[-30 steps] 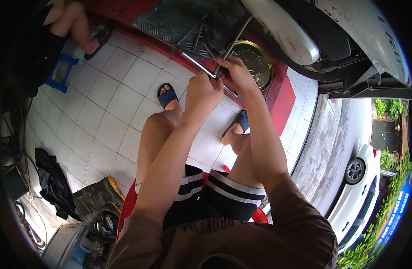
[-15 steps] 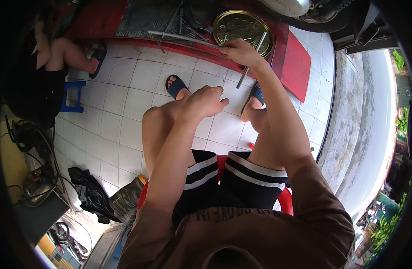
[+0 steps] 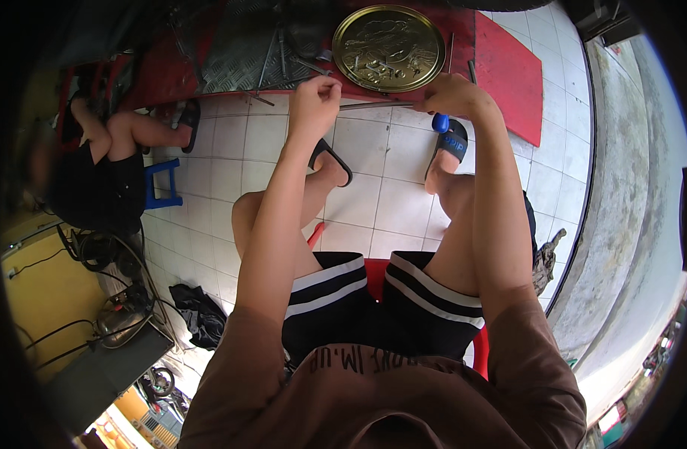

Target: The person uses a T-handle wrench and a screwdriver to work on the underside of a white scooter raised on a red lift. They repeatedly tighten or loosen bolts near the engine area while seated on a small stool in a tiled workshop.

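Observation:
At the front edge of a red bench [image 3: 508,90], my right hand [image 3: 459,97] is closed around the end of a slim metal rod [image 3: 377,104]. The rod runs leftward, almost level, to my left hand's wrist. My left hand [image 3: 316,101] is raised by the bench edge with its fingers curled to a pinch; what they hold, if anything, is too small to make out. A blue handle [image 3: 441,123] shows just under my right hand, and its link to the hand is hidden. Between and beyond both hands lies a round gold-coloured tray [image 3: 388,15] with small metal parts in it.
Several metal tools [image 3: 282,60] lie on a textured plate [image 3: 235,60] left of the tray. A person [image 3: 89,172] sits at the left near a blue stool [image 3: 164,183]. Black cables and a compressor-like machine [image 3: 123,322] stand lower left, near a black cloth [image 3: 197,314].
My left hand has gone from above my knee up to the bench edge, its fingers now curled. My right hand has shifted right, and the rod has swung lower and nearly level. The view has shifted.

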### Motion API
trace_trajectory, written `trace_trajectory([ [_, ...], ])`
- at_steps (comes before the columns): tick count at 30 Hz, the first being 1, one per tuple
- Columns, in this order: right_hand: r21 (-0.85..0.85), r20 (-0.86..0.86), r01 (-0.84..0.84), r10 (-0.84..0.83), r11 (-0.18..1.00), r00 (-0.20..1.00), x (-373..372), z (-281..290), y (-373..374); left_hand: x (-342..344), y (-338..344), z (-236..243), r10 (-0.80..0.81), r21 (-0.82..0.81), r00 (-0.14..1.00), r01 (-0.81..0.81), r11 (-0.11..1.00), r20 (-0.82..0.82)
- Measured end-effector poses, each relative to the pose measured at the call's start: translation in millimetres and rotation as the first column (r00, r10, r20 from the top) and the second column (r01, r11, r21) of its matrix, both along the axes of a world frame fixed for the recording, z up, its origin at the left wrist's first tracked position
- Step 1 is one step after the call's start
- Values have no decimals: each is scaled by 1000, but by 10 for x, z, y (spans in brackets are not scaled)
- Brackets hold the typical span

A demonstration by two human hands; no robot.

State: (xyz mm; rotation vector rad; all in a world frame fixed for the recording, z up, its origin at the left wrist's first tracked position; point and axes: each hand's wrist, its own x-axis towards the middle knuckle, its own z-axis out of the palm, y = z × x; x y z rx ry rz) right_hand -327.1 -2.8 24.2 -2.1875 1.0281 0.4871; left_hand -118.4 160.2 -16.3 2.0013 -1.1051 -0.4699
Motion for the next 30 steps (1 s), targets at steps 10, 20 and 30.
trace_trajectory([
  [10, 22, -100, 163, -160, 986, 982, -567, -116, -439, 330, -1157, -941, 128, 361, 942, -241, 901, 310],
  [20, -43, 204, 386, -370, 922, 907, -581, -93, -486, 343, -1105, -744, 85, 162, 969, -125, 979, 231],
  [30, -141, 501, 391, -275, 909, 820, -462, 93, -354, 515, -62, 347, 53, -219, 724, -278, 935, -688],
])
